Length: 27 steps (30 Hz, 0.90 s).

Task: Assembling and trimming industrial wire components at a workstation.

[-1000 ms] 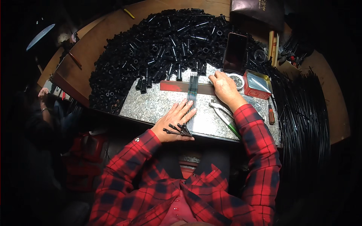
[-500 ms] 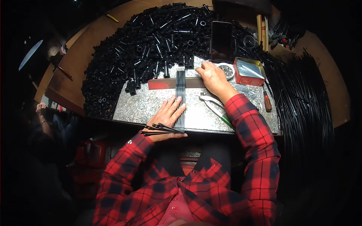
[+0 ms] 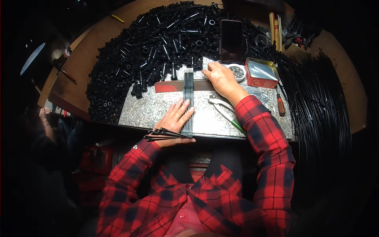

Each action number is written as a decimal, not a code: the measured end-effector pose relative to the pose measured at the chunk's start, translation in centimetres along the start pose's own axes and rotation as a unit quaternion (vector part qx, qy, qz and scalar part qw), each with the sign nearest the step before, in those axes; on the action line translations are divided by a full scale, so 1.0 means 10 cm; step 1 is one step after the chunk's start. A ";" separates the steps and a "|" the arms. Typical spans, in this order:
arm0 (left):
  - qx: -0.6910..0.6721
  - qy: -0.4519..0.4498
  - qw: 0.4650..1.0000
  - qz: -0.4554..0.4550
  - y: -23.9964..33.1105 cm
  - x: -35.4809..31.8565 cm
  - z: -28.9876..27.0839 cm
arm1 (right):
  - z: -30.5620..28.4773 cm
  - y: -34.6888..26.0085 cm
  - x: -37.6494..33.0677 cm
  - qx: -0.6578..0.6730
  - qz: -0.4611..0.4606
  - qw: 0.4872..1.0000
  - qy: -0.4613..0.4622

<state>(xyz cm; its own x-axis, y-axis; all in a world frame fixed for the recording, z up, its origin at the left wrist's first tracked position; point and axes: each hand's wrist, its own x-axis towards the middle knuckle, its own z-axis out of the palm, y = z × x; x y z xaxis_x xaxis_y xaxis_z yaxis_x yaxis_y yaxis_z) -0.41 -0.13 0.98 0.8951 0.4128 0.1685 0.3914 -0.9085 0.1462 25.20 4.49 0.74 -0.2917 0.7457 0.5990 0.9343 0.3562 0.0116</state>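
Note:
A row of thin dark rods [image 3: 188, 85] lies side by side across a flat bar [image 3: 169, 86] with a red left end. My left hand [image 3: 175, 117] rests flat on the rods, its fingers stretched out. Several black stems [image 3: 162, 134] fan out over its wrist at the table's edge; whether they join the rods is unclear. My right hand [image 3: 224, 79] is above the bar, right of the rods' far ends. Its thumb and fingertips are pressed together; anything between them is too small to make out. Beside its wrist lie pliers [image 3: 225, 112] with a green grip.
A white round dish [image 3: 238, 72] holds small metal bits. Next to it stands a red tin [image 3: 260, 82] with thin pins. A phone [image 3: 231, 41] leans against the heap of black tubular parts [image 3: 158, 43]. To the right are a screwdriver [image 3: 280, 106] and long black rods [image 3: 321, 106].
My right hand has shifted slightly left toward the rods' far ends. The left hand stays flat on the rods.

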 end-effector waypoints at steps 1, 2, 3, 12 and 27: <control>-0.001 0.003 1.000 0.003 0.00 0.00 0.01 | -0.01 0.00 0.02 -0.006 -0.005 1.000 -0.007; 0.000 0.005 1.000 0.000 0.00 0.00 0.00 | -0.01 -0.02 0.04 -0.011 -0.012 1.000 -0.014; 0.001 0.001 1.000 -0.001 0.00 -0.01 0.00 | -0.01 -0.02 0.07 -0.011 -0.017 1.000 -0.014; -0.002 0.030 0.999 0.011 -0.08 -0.07 0.07 | -0.01 0.03 0.12 0.069 0.010 0.997 0.018; -0.013 0.064 0.997 0.029 -0.08 -0.08 0.08 | -0.08 0.04 0.21 0.021 -0.012 0.998 -0.060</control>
<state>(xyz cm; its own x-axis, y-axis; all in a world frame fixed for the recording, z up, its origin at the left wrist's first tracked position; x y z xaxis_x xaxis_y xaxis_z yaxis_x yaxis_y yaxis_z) -1.24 0.23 0.01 0.8813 0.3652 0.2997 0.3319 -0.9301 0.1575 25.18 5.74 2.68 -0.3389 0.7975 0.4992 0.9182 0.3960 -0.0093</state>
